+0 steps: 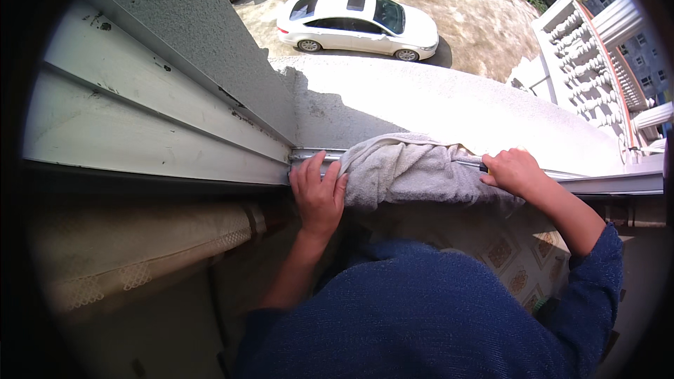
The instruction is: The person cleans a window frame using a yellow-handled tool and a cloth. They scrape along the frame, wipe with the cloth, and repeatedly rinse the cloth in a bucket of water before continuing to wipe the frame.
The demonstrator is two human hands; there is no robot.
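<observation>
A grey-white terry towel [400, 173] lies bunched over the window's sill track, its folds hanging down on the inner side. My right hand [513, 171] grips a screwdriver [472, 163] at the towel's right end. Its metal shaft points left and its tip is lost in the cloth; a bit of black and yellow handle shows at my fingers. At the towel's left end, my left hand [318, 195] rests on the metal window track [310, 153] with fingers apart. Its thumb and index finger touch the towel's edge.
Left of me stands a white window frame [158, 110] with dark specks, beside a rough grey wall [184, 37]. A lace-edged curtain [158, 252] hangs below it. Outside are a sunlit ledge [368, 89], a parked white car [358, 26] and a white balustrade [584, 68].
</observation>
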